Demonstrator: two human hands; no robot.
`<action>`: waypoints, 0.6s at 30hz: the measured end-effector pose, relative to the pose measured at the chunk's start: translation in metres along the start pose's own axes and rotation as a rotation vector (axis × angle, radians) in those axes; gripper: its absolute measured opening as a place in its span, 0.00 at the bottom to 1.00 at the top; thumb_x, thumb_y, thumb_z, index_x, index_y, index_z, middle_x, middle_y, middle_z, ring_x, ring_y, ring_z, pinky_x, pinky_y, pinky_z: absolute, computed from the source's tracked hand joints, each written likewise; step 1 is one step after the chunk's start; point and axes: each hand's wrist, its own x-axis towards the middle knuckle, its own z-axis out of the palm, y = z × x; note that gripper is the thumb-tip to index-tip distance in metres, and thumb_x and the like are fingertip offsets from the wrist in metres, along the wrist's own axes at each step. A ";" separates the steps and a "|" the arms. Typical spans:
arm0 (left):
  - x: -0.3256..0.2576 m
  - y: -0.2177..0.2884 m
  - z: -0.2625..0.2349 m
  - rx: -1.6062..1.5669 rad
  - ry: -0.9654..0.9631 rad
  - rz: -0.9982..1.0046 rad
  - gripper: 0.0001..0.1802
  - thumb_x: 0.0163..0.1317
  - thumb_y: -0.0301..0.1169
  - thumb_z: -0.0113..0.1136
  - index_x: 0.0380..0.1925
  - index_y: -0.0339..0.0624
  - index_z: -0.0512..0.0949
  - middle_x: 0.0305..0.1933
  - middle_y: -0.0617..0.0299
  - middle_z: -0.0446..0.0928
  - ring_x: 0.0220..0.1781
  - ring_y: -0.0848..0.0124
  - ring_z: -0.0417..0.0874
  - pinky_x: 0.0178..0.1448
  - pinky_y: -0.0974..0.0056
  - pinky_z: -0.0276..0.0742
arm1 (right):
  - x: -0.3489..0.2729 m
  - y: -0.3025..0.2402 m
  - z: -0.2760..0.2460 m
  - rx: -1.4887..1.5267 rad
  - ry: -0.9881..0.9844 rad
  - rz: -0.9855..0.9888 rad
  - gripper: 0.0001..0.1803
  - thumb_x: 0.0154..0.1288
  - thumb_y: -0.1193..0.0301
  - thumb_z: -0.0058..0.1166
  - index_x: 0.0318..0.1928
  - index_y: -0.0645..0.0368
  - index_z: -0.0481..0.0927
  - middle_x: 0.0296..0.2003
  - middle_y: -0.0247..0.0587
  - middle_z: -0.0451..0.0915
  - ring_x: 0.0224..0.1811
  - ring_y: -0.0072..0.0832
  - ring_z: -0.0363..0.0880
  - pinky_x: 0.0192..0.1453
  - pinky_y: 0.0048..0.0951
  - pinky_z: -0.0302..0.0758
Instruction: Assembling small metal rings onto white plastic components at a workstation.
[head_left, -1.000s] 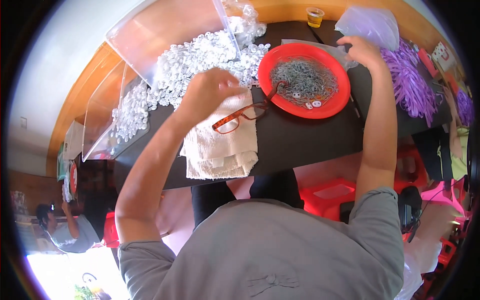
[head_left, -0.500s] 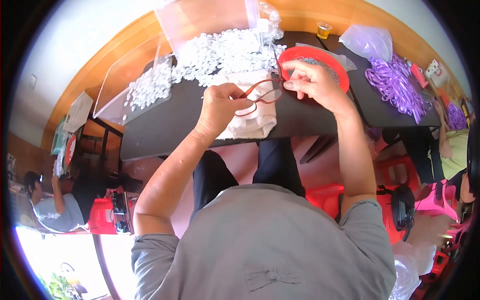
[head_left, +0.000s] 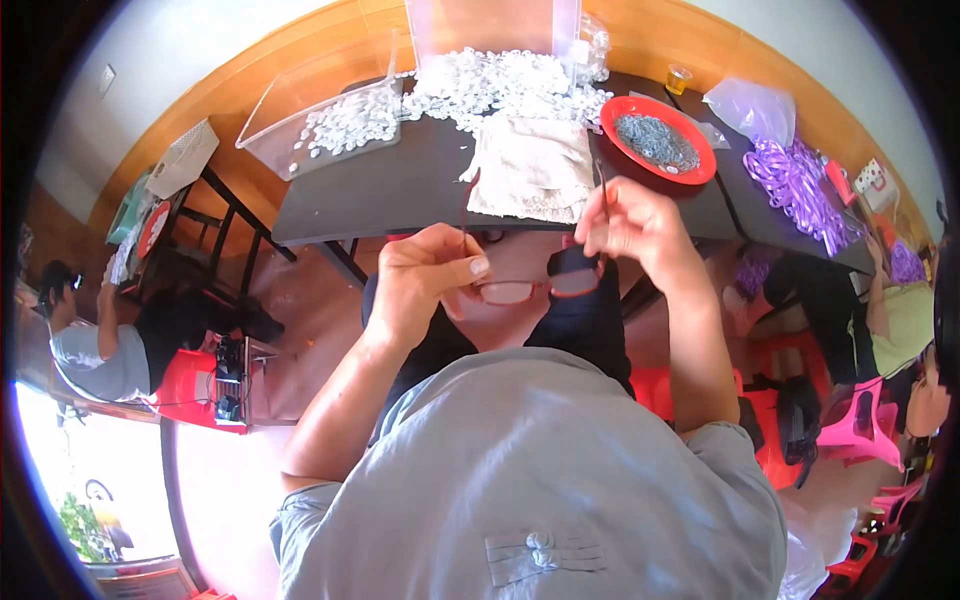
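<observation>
Between my hands hangs a pair of eyeglasses with reddish-brown frames, its lenses just short of the table's front edge and over my lap. My left hand pinches one temple arm, and my right hand grips the other; both arms are unfolded. Beyond the glasses, a folded white towel lies at the front of the dark table. To the right of the towel stands a red dish holding many small grey metal pieces.
Small white pieces heap at the back and spill from a clear plastic bin. Purple ribbons, a plastic bag and a small cup sit at right. Other people sit at left and right.
Both hands have drawn back from above the table toward my body with the eyeglasses. The lenses have swung lower, below the hands, and the towel and red dish are now uncovered.
</observation>
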 end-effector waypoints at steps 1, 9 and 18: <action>-0.009 0.005 -0.003 -0.019 0.014 0.020 0.05 0.60 0.25 0.61 0.30 0.32 0.79 0.31 0.55 0.82 0.26 0.72 0.82 0.21 0.73 0.73 | -0.006 0.000 0.008 0.029 -0.025 -0.036 0.10 0.58 0.77 0.63 0.38 0.61 0.76 0.35 0.33 0.79 0.37 0.16 0.77 0.40 0.20 0.73; -0.057 0.044 -0.008 -0.182 -0.038 0.251 0.11 0.49 0.22 0.73 0.30 0.31 0.79 0.34 0.54 0.83 0.32 0.71 0.81 0.31 0.69 0.76 | -0.035 -0.054 0.031 -0.436 0.050 -0.335 0.07 0.54 0.80 0.61 0.33 0.66 0.76 0.26 0.36 0.78 0.23 0.23 0.74 0.31 0.23 0.69; -0.035 0.070 -0.028 0.185 -0.263 0.905 0.17 0.57 0.48 0.67 0.34 0.52 0.72 0.29 0.55 0.78 0.20 0.76 0.68 0.27 0.73 0.60 | -0.029 -0.097 0.012 -0.643 -0.232 -0.885 0.21 0.63 0.65 0.63 0.47 0.66 0.70 0.33 0.62 0.78 0.24 0.36 0.73 0.28 0.34 0.72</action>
